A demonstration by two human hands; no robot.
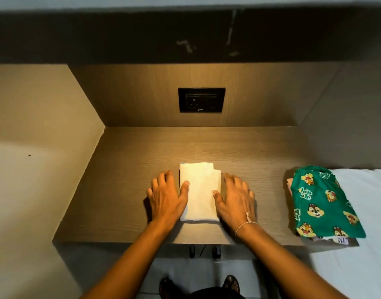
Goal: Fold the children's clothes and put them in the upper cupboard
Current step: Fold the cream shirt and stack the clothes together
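Observation:
A white garment (200, 190), folded into a narrow rectangle, lies flat in the middle of the wooden desk (124, 182). My left hand (166, 196) rests along its left edge, thumb on the cloth and fingers spread on the wood. Along the right edge lies my right hand (236, 198) in the same way, thumb on the cloth; a thin string bracelet circles that wrist. A folded green garment with cartoon chipmunk prints (321, 201) tops a small pile at the desk's right end. The dark underside of the upper cupboard (185, 33) spans the top of the view.
A black wall socket (201, 100) sits in the wooden back panel. A white bed surface (366, 234) adjoins the desk on the right. Plain walls flank the alcove. My feet in sandals (198, 285) stand on the floor below the desk edge.

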